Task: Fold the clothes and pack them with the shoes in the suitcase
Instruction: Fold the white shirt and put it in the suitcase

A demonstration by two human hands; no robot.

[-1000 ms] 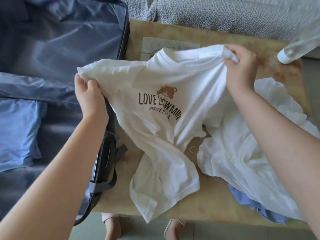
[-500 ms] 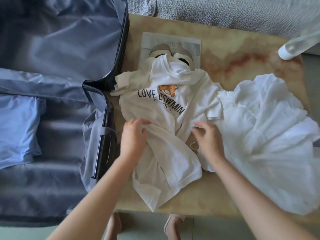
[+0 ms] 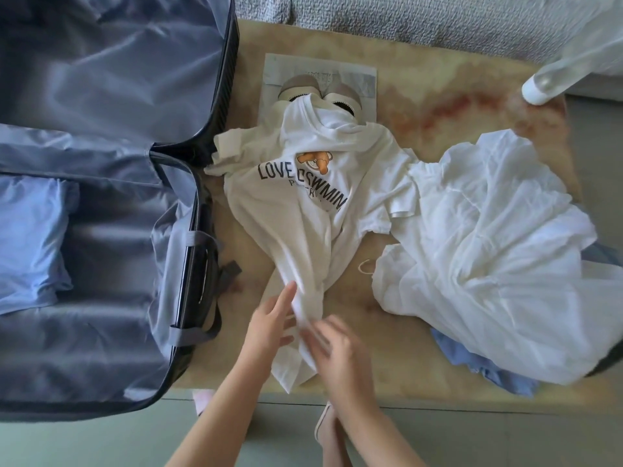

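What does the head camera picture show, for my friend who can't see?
A left hand and a right hand touch the bottom of a crumpled white T-shirt on a table. An open suitcase with a folded blue garment lies at the left; shoes and a white clothes pile sit nearby.

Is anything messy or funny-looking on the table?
Yes. The printed T-shirt lies twisted and bunched instead of flat. Its collar is draped over the shoes at the far side of the table, covering part of them.
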